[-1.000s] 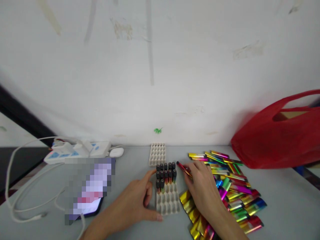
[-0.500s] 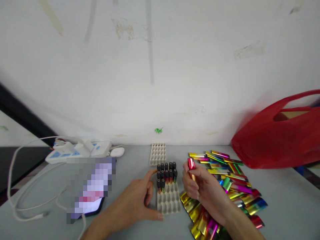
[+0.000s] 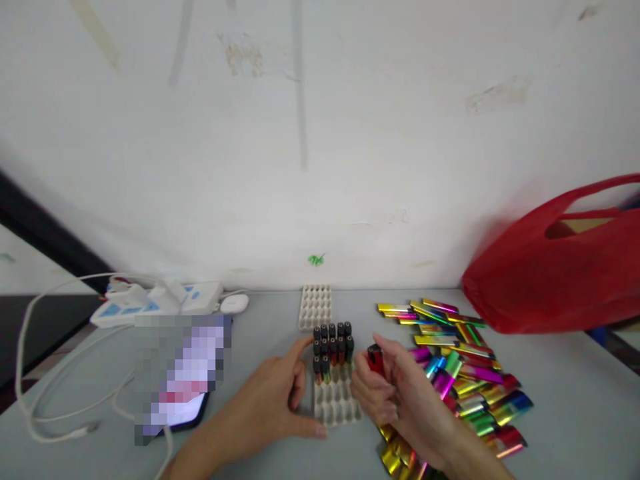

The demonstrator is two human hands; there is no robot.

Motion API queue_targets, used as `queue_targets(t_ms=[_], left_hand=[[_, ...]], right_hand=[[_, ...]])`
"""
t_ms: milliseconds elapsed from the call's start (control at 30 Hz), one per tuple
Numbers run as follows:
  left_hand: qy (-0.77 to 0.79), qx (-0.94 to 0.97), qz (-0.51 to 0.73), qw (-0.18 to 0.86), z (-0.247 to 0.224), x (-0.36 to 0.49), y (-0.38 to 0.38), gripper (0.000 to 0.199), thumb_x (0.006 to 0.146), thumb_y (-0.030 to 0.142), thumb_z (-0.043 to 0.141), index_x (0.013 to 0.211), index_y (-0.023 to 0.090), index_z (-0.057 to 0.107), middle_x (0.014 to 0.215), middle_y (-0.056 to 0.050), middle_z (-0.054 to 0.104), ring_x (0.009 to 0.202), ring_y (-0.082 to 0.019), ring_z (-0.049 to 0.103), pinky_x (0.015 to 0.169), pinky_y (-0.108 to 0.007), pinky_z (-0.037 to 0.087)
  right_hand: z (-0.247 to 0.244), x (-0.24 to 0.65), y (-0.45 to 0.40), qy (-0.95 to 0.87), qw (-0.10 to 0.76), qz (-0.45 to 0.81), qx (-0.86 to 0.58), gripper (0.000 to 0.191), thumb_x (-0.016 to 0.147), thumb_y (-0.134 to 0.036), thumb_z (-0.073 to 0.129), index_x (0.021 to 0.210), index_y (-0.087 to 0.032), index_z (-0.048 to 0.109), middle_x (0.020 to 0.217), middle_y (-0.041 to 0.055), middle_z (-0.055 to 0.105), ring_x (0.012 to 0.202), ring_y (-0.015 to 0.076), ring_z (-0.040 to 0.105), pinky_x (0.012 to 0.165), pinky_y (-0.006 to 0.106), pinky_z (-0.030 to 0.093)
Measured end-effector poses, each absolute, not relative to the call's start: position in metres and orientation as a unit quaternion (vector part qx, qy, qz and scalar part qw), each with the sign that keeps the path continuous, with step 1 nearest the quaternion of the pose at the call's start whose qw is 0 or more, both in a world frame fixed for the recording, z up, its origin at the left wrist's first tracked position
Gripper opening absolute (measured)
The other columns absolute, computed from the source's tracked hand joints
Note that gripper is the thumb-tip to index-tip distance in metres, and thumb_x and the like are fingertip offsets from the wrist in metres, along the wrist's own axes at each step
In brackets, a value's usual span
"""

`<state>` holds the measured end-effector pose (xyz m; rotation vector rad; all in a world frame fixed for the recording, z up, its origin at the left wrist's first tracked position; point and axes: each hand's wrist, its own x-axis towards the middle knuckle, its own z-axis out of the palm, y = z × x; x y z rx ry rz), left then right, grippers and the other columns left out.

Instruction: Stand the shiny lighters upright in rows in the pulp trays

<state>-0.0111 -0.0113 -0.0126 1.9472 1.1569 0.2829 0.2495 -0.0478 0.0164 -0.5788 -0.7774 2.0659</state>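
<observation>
One wall (image 3: 380, 147) takes up the upper frame, above the grey tabletop (image 3: 270, 313) across the lower part. Your red bag (image 3: 555, 280) leans at the right edge. The pile (image 3: 480, 373) of shiny coloured tubes lies lower right, partly under your right forearm. Your left hand (image 3: 260, 400) is lower centre, thumb and forefinger spread apart along the left side of the near tray (image 3: 337, 403); you can't tell from here whether they press on it. Your right hand (image 3: 400, 393), just right of that tray, is closed on the red tube (image 3: 375, 362), its black end up. Lower left are the phone (image 3: 187, 403), partly blurred, and the power strip (image 3: 203, 299) behind it. The near tray holds twelve upright black-topped tubes (image 3: 333, 347); behind it sits the far tray (image 3: 315, 307).
</observation>
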Motion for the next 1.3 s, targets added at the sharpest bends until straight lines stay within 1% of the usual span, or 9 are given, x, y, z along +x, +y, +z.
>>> queue_targets(t_ms=[133, 300, 467, 633, 867, 1000, 1133, 1233, 1300], left_hand=[[0.459, 0.774, 0.113, 0.421, -0.015, -0.011, -0.011, 0.124, 0.073, 0.040, 0.109, 0.174, 0.025, 0.039, 0.076, 0.011, 0.065, 0.068, -0.021, 0.062, 0.064, -0.029, 0.035], [0.458, 0.777, 0.119, 0.415, -0.013, -0.010, -0.012, 0.124, 0.072, 0.039, 0.109, 0.173, 0.025, 0.040, 0.075, 0.011, 0.064, 0.068, -0.021, 0.061, 0.064, -0.028, 0.035], [0.461, 0.772, 0.118, 0.421, -0.009, -0.008, -0.013, 0.121, 0.071, 0.040, 0.109, 0.171, 0.026, 0.044, 0.073, 0.012, 0.062, 0.066, -0.020, 0.060, 0.062, -0.028, 0.034], [0.458, 0.775, 0.126, 0.418, -0.015, -0.011, -0.013, 0.123, 0.072, 0.048, 0.109, 0.173, 0.024, 0.042, 0.076, 0.010, 0.065, 0.068, -0.021, 0.061, 0.063, -0.029, 0.035], [0.460, 0.773, 0.123, 0.419, -0.017, -0.011, -0.013, 0.124, 0.071, 0.044, 0.110, 0.172, 0.024, 0.042, 0.076, 0.011, 0.066, 0.065, -0.020, 0.060, 0.061, -0.028, 0.034], [0.460, 0.767, 0.127, 0.427, -0.012, -0.010, -0.013, 0.121, 0.073, 0.049, 0.110, 0.171, 0.025, 0.044, 0.079, 0.009, 0.069, 0.070, -0.022, 0.064, 0.064, -0.028, 0.037], [0.451, 0.772, 0.126, 0.430, -0.013, -0.010, -0.013, 0.120, 0.076, 0.049, 0.109, 0.172, 0.027, 0.042, 0.077, 0.010, 0.067, 0.067, -0.020, 0.061, 0.061, -0.027, 0.034], [0.446, 0.775, 0.130, 0.429, -0.016, -0.011, -0.012, 0.119, 0.078, 0.049, 0.107, 0.174, 0.028, 0.040, 0.077, 0.010, 0.066, 0.067, -0.020, 0.060, 0.062, -0.027, 0.035], [0.447, 0.779, 0.131, 0.421, -0.018, -0.012, -0.012, 0.117, 0.077, 0.048, 0.107, 0.172, 0.028, 0.042, 0.078, 0.010, 0.066, 0.068, -0.020, 0.061, 0.063, -0.028, 0.036]], right_hand=[[0.018, 0.245, -0.053, -0.296, 0.407, 0.822, -0.266, 0.055, 0.098, -0.070, 0.071, 0.079, -0.024, 0.048, 0.068, -0.0093, 0.029, 0.057, 0.0102, 0.020, 0.049, 0.024, 0.013], [0.020, 0.245, -0.055, -0.299, 0.398, 0.810, -0.309, 0.056, 0.095, -0.073, 0.074, 0.084, -0.023, 0.052, 0.070, -0.0092, 0.032, 0.060, 0.0099, 0.021, 0.051, 0.023, 0.014], [0.022, 0.243, -0.058, -0.353, 0.373, 0.799, -0.313, 0.058, 0.102, -0.077, 0.067, 0.088, -0.022, 0.055, 0.069, -0.0073, 0.042, 0.057, 0.0090, 0.026, 0.050, 0.024, 0.016], [0.026, 0.245, -0.064, -0.374, 0.354, 0.816, -0.261, 0.052, 0.109, -0.072, 0.066, 0.100, -0.021, 0.058, 0.080, -0.0045, 0.052, 0.056, 0.0067, 0.028, 0.048, 0.021, 0.013], [0.017, 0.247, -0.064, -0.379, 0.357, 0.816, -0.252, 0.041, 0.114, -0.060, 0.066, 0.112, -0.020, 0.070, 0.083, -0.0029, 0.057, 0.054, 0.0060, 0.033, 0.046, 0.018, 0.024], [0.017, 0.247, -0.063, -0.379, 0.358, 0.821, -0.231, 0.039, 0.115, -0.056, 0.066, 0.125, -0.020, 0.074, 0.085, -0.0013, 0.059, 0.057, 0.0077, 0.038, 0.047, 0.019, 0.031], [0.021, 0.244, -0.064, -0.347, 0.323, 0.852, -0.225, 0.056, 0.107, -0.074, 0.068, 0.109, -0.018, 0.073, 0.073, -0.0067, 0.045, 0.052, 0.0067, 0.026, 0.044, 0.020, 0.020], [0.021, 0.240, -0.065, -0.322, 0.282, 0.868, -0.252, 0.070, 0.097, -0.088, 0.068, 0.084, -0.019, 0.063, 0.063, -0.0095, 0.036, 0.051, 0.0071, 0.020, 0.044, 0.021, 0.011], [0.018, 0.236, -0.066, -0.322, 0.279, 0.866, -0.261, 0.071, 0.094, -0.089, 0.067, 0.075, -0.022, 0.056, 0.058, -0.0099, 0.033, 0.049, 0.0077, 0.020, 0.042, 0.023, 0.007]])
